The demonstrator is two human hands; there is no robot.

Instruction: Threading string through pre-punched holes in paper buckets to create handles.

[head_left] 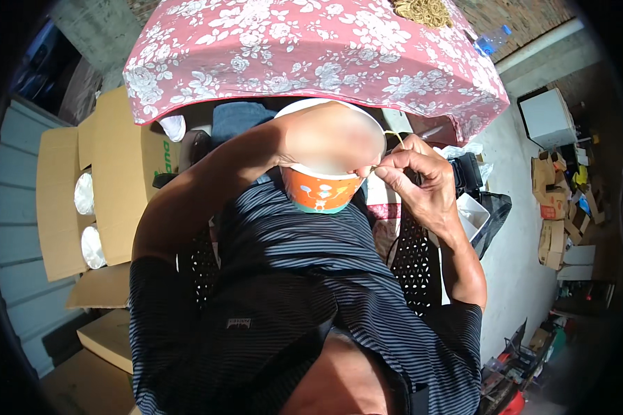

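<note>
In my lap stands an orange paper bucket (318,190) with a white rim, a green base and small printed figures. Across its mouth lies my left hand (325,138), largely smeared by a blur, so its grip cannot be made out; its fingertips show at the rim near my right fingers. My right hand (419,173) is closed in a pinch just right of the bucket. A thin yellow cord (396,133) curves up out of its fingers toward the bucket's rim. Whatever lies inside the bucket is hidden.
Ahead is a table with a pink floral cloth (270,62), bearing a golden cord bundle (422,12) and a clear bottle (491,43). Open cardboard boxes (121,180) stand at my left. To the right are a white bin (472,216), a white box (547,119) and scattered cardboard (552,242).
</note>
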